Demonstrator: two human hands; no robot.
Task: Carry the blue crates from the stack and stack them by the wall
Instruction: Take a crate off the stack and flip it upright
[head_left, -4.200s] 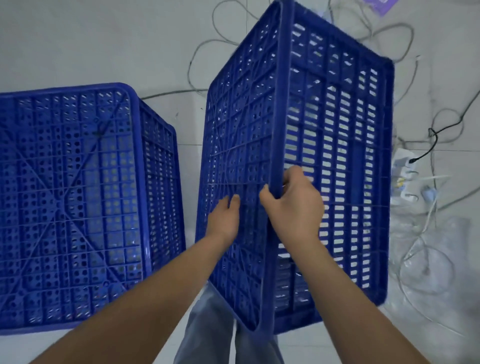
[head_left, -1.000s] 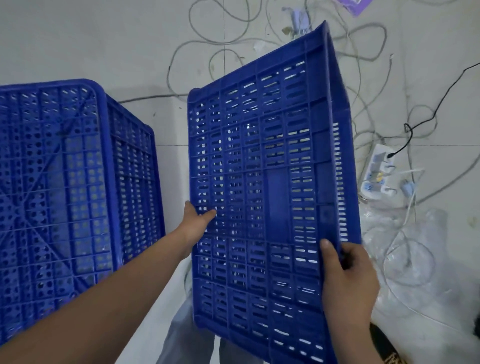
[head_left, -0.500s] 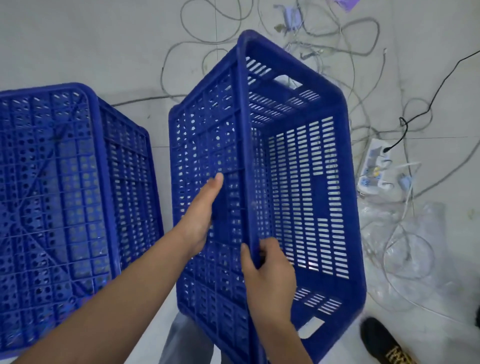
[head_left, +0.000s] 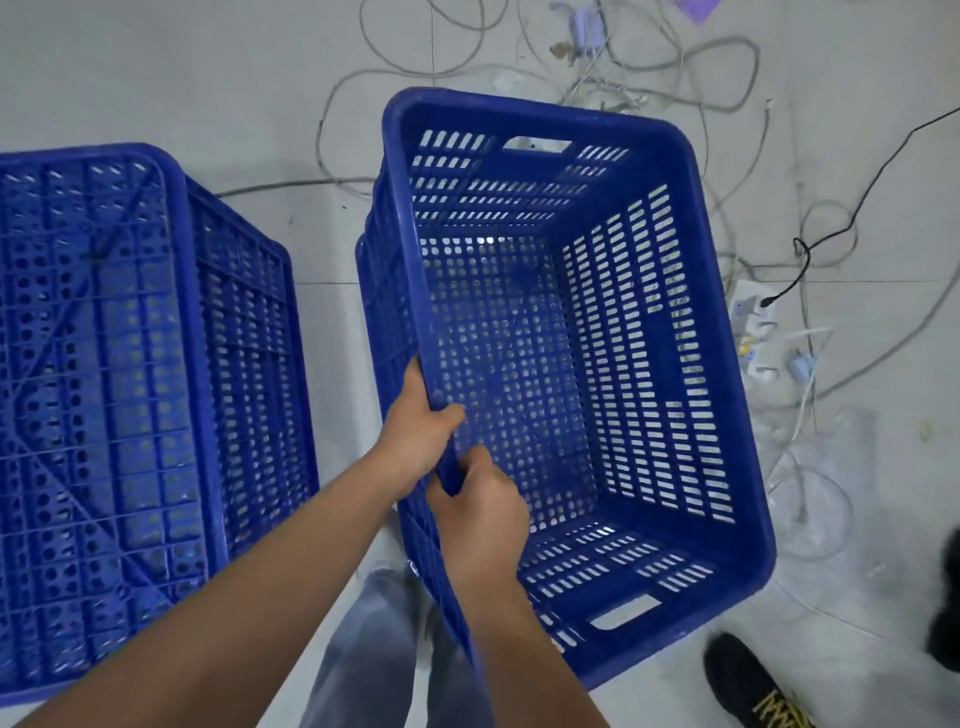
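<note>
Gripping crate (head_left: 701, 312) rim (both hands)

2 blue crates (head_left: 649, 312) (head_left: 130, 415), 2 hands (head_left: 421, 431) (head_left: 483, 525), 1 black shoe (head_left: 748, 680), 1 power strip (head_left: 753, 332).

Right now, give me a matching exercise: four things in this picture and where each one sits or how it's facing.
Things:
1. held crate
2. other crate
3. power strip
4. black shoe

States:
A. bottom right corner
B. upside down, base showing
C. among the cables at right
D. opening up, gripped by both hands

Pairs: 1-D, 2-B, 3-C, 4-A
</note>
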